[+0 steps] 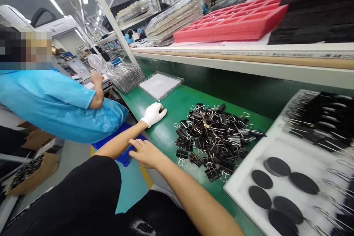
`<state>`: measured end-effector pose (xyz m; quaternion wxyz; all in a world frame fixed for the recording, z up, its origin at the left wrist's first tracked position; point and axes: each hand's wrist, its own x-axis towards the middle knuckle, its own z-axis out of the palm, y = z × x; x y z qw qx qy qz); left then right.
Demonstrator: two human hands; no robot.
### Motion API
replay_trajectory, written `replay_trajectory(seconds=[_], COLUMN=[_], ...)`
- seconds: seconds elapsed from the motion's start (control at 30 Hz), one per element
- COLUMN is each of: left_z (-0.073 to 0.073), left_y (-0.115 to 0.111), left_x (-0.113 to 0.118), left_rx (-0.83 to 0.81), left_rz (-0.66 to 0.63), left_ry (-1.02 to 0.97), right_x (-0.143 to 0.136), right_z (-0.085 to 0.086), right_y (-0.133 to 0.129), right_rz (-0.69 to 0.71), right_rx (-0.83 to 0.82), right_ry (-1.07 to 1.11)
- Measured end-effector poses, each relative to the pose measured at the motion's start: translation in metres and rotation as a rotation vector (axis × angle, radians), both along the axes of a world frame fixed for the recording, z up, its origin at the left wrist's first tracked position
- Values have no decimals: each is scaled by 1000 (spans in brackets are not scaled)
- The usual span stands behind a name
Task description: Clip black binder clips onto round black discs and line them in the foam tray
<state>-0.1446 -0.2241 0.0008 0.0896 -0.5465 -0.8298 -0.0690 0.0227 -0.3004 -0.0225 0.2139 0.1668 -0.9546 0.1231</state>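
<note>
Clips lie heaped mid-desk; gloved left hand rests curled and empty at the desk's near edge, bare right hand open beside it; next, reaching right for clips.

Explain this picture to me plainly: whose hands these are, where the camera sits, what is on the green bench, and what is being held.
The camera sits on a person's head, looking down at their own two arms. The left hand wears a white glove and rests on the green bench. The bare right hand is at the bench's near edge. Neither holds anything. A pile of black binder clips lies on the bench, beside a white tray with dark round discs. Further back lies a clear tray. A co-worker in a blue smock works on the left.
</note>
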Motion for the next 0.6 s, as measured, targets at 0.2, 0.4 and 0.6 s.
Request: replay_trajectory(seconds=[0.2, 0.4, 0.6], left_z=[-1, 1, 0], left_y=[54, 158, 201], left_x=[19, 56, 75], left_rx=[-22, 93, 188], left_rz=[-412, -359, -433], left_ry=[61, -21, -315], right_x=[9, 96, 250], right_z=[7, 26, 63], right_y=[3, -20, 13], right_rz=[-181, -431, -874], right_rx=[-115, -198, -69], right_ry=[4, 83, 69])
